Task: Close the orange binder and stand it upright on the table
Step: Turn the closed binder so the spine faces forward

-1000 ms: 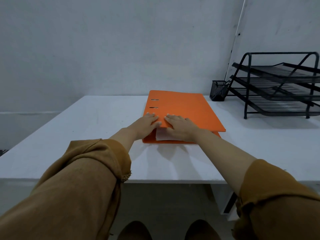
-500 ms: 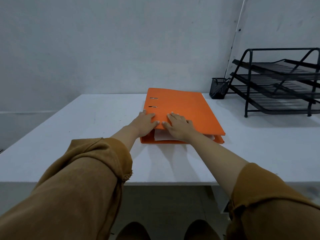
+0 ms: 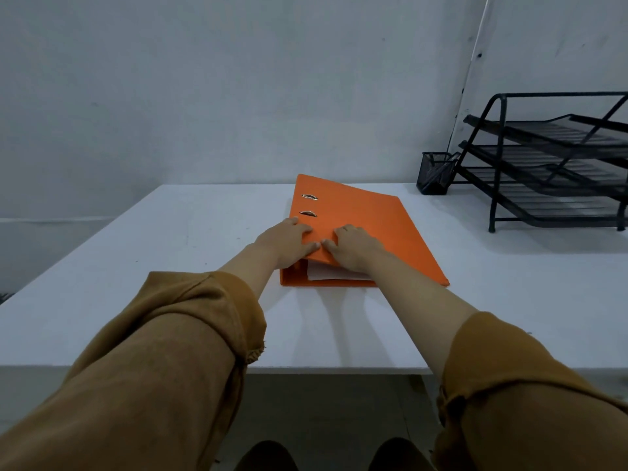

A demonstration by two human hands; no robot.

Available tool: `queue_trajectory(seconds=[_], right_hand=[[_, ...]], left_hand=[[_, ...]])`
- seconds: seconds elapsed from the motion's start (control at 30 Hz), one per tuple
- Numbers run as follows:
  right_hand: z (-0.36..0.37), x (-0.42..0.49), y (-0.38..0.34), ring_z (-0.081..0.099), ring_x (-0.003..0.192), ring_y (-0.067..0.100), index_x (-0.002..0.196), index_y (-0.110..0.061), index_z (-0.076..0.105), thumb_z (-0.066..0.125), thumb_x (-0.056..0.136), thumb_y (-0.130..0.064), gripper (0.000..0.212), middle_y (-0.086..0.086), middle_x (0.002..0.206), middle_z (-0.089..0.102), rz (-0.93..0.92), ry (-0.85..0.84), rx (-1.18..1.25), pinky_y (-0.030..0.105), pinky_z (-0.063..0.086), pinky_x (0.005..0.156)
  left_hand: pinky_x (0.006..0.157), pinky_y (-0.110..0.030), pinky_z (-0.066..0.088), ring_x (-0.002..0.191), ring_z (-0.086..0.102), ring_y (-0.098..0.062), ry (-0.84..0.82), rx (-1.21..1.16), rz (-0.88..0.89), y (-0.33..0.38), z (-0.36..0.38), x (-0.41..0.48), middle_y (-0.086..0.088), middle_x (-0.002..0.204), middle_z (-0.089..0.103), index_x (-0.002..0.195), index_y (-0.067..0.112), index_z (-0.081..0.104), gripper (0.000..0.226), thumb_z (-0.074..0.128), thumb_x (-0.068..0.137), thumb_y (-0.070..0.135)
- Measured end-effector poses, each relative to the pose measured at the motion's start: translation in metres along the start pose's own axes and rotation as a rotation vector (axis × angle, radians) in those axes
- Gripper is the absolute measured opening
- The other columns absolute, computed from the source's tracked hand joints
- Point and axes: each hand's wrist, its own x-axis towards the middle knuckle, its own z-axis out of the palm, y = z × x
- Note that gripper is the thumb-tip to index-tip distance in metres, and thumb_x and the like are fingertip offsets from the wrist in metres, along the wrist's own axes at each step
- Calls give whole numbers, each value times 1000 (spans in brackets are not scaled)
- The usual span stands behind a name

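The orange binder (image 3: 360, 215) lies with its cover shut in the middle of the white table (image 3: 163, 266), two metal slots showing near its spine on the left. White paper (image 3: 326, 272) shows at its near end. Its spine side looks slightly raised, so the cover slopes down to the right. My left hand (image 3: 289, 241) grips the near left corner, fingers on top of the cover. My right hand (image 3: 355, 248) holds the near edge just beside it, and the two thumbs almost touch.
A black three-tier wire tray rack (image 3: 550, 164) stands at the back right of the table, with a black mesh pen cup (image 3: 436, 173) to its left by the wall. A grey wall runs behind the table. The table's front edge is near my sleeves.
The binder's spine side has lifted a little and the cover now tilts. Both hands have curled tighter onto the near edge, and the view has shifted closer.
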Motion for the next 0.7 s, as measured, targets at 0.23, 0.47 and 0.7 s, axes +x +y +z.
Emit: queue_trajectory(seconds=[0.23,0.47,0.7], right_hand=[[-8,6,-13,41,131,37,133,-2,47,35,97,-48,60,20,144,43,35,-96,112,43,34,109],[-19,1,-52,49,115,28,110,-18,59,40,94,-46,38,11,132,56,-118,-226,149,33,34,94],[-12,11,-61,48,125,30,125,-21,57,49,83,-52,54,7,131,58,-84,-189,119,43,38,106]], left_hand=[[106,-39,36,131,44,-28,-10,167,24,-7,-15,5,-9,146,43,141,18,37,43,33,98,18],[110,-40,31,130,47,-28,-43,391,70,-24,-26,8,-1,149,41,145,30,28,51,38,97,17],[103,-38,37,128,50,-26,6,429,98,-27,-18,7,5,154,33,146,31,24,58,43,95,13]])
